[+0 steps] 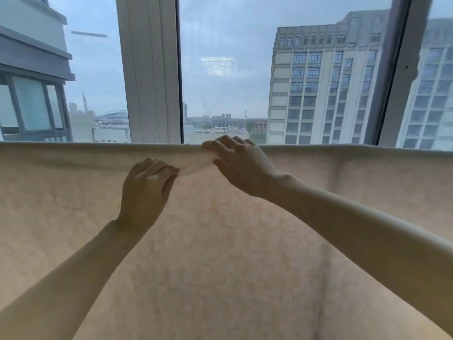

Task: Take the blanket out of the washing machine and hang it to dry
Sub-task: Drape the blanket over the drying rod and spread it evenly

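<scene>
The blanket (232,241), pale cream, is draped over a straight horizontal support that is hidden under its top fold, and it hangs down in front of both hands. A small fold near the top edge is pinched by the left hand (147,187). The top edge is gripped by the right hand (241,163), fingers curled over it. Beyond the hands a window (225,69) is seen, with a grey building (323,82) outside.

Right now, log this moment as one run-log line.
stage: hanging | blanket: draped in front of window | left hand: pinching fabic below top fold | right hand: gripping top fold
</scene>
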A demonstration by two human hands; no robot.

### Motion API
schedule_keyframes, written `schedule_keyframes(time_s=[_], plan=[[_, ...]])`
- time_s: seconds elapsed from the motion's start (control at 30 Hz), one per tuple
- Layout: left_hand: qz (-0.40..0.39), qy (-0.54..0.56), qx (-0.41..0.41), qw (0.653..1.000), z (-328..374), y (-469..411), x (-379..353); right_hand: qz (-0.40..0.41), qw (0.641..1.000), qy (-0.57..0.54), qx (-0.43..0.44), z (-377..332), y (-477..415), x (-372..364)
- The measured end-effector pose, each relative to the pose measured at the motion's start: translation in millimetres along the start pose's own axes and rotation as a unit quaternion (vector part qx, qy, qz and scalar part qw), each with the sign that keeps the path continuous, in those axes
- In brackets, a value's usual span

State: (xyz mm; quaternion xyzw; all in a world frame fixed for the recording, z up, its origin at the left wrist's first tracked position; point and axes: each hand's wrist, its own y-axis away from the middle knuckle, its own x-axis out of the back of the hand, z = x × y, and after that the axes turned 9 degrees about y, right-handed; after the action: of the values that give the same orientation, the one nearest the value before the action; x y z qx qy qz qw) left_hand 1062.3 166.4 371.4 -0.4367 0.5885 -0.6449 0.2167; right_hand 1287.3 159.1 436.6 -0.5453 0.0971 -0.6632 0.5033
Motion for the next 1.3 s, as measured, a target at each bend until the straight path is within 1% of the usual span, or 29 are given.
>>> schedule_keyframes(time_s=[0.07, 0.2, 0.27, 0.3, 0.37, 0.47, 0.5, 0.57, 0.63, 0.7, 0.73, 0.8, 0.93, 1.03, 1.13, 1.2, 1.3], plan=[[-0.007, -0.009, -0.002, 1.0, 1, 16, -10, 0.014, 1.0, 0.022, 0.01, -5, 4, -1], [-0.09, -0.018, 0.004, 0.996, 8, 42, -23, 0.073, 0.997, 0.026, 0.016, -8, -3, 4], [-0.126, -0.015, 0.011, 0.992, 8, 42, -21, 0.067, 0.997, 0.032, 0.013, -5, -12, 6], [-0.13, -0.017, 0.02, 0.991, 5, 36, -18, 0.055, 0.998, 0.034, 0.015, -3, -15, 5], [-0.113, -0.004, 0.044, 0.993, -2, 23, -10, 0.044, 0.999, 0.007, 0.013, 0, -19, 2], [-0.053, 0.062, 0.059, 0.995, -16, 6, 7, 0.038, 0.998, -0.049, -0.012, 1, -21, 0], [-0.035, 0.067, 0.06, 0.995, -23, 2, 13, 0.038, 0.997, -0.058, -0.015, 2, -21, -1], [-0.004, 0.036, 0.077, 0.996, -40, -6, 26, 0.046, 0.997, -0.064, -0.018, 2, -21, -3], [0.012, 0.006, 0.139, 0.99, -58, -11, 36, 0.052, 0.996, -0.066, -0.02, 2, -22, -5], [0.004, -0.016, 0.194, 0.981, -73, -12, 43, 0.06, 0.995, -0.072, -0.024, 1, -23, -6], [-0.002, -0.034, 0.202, 0.979, -78, -11, 46, 0.067, 0.994, -0.078, -0.028, 1, -23, -6], [-0.003, -0.066, 0.187, 0.98, -86, -12, 50, 0.078, 0.993, -0.088, -0.033, 1, -25, -6], [0.0, -0.105, 0.123, 0.987, -96, -18, 61, 0.079, 0.991, -0.097, -0.043, 2, -34, -4], [0.006, -0.078, 0.143, 0.987, -95, -19, 64, 0.091, 0.99, -0.094, -0.059, 3, -41, 0], [0.016, -0.058, 0.158, 0.986, -94, -7, 62, 0.098, 0.99, -0.096, -0.033, -1, -40, 6], [0.01, -0.071, 0.154, 0.985, -96, 6, 62, 0.081, 0.993, -0.08, -0.013, 1, -31, 9], [-0.011, -0.123, 0.119, 0.985, -96, 17, 62, 0.066, 0.994, -0.077, -0.039, 16, -12, 11]])
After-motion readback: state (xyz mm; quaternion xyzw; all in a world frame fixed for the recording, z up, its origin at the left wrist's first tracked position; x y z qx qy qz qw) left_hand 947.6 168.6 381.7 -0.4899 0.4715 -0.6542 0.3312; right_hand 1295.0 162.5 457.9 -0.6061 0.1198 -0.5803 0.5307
